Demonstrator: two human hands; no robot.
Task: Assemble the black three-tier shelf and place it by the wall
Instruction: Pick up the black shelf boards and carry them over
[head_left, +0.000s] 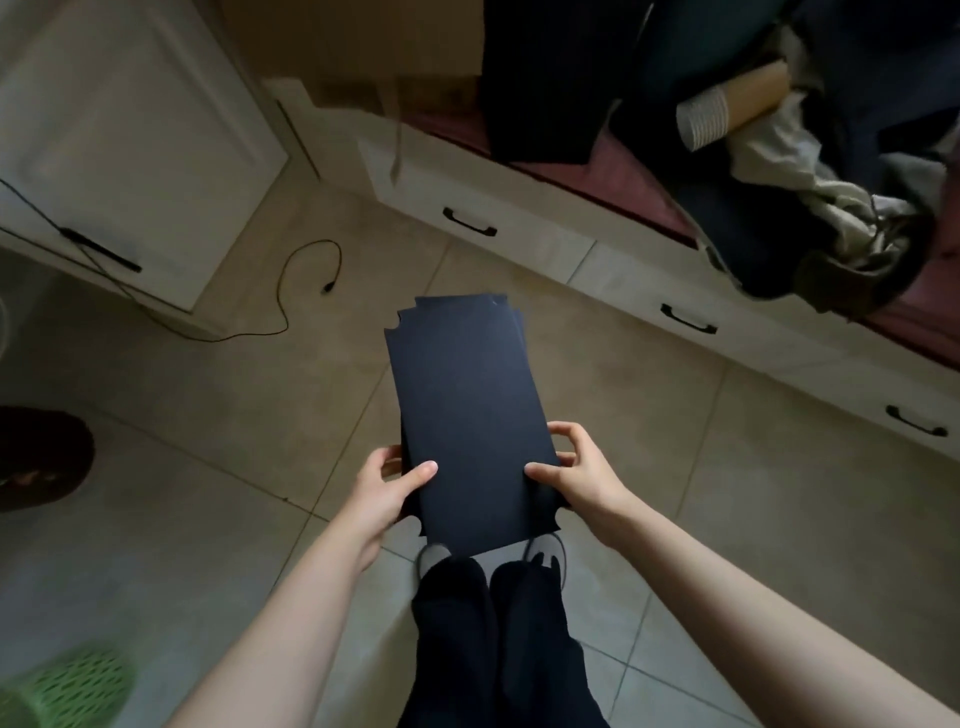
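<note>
Left hand and right hand, each grip clamped on stacked black shelf panels, green basket contents unclear

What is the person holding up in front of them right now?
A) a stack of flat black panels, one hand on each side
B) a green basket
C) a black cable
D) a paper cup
A: the left hand and right hand grip opposite edges of the black panels above the tiled floor.

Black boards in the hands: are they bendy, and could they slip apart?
The black boards probably are stiff: held only at the near end, they reach out flat. They seem light, since left hand and right hand grip by fingertips. Their far corners look fanned, so they might slide.
</note>
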